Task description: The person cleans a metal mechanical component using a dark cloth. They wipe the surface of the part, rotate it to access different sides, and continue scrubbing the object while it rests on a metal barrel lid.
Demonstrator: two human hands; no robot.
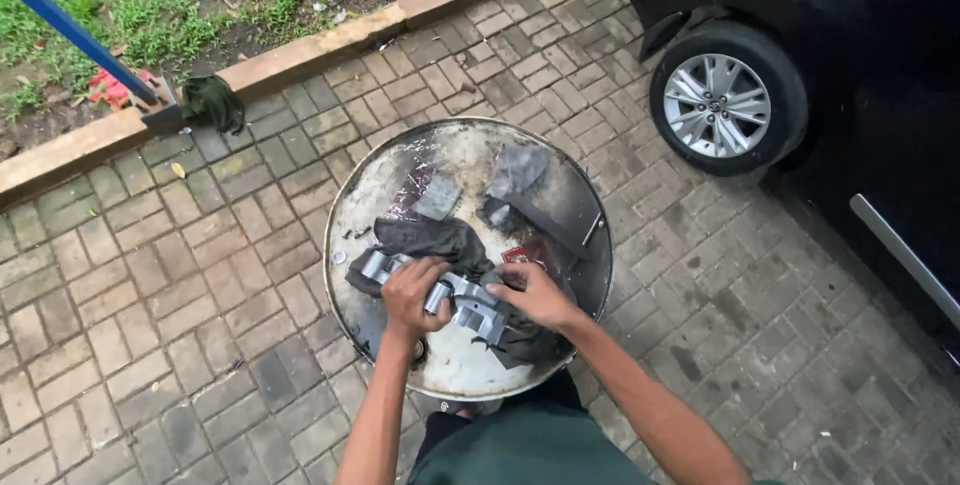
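Both hands at near edge of round grey metal drum top (400, 170): our left hand (412, 295) gripping silvery metal bracket part (462, 303), right hand (533, 293) pressing dark rag (430, 238) against it. Wiping midway, we judge; grime remains.

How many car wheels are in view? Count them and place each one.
1. The single car wheel, silver alloy with a black tyre, stands on the brick paving at upper right, beyond the round metal drum top. The car's other wheels lie outside the frame.
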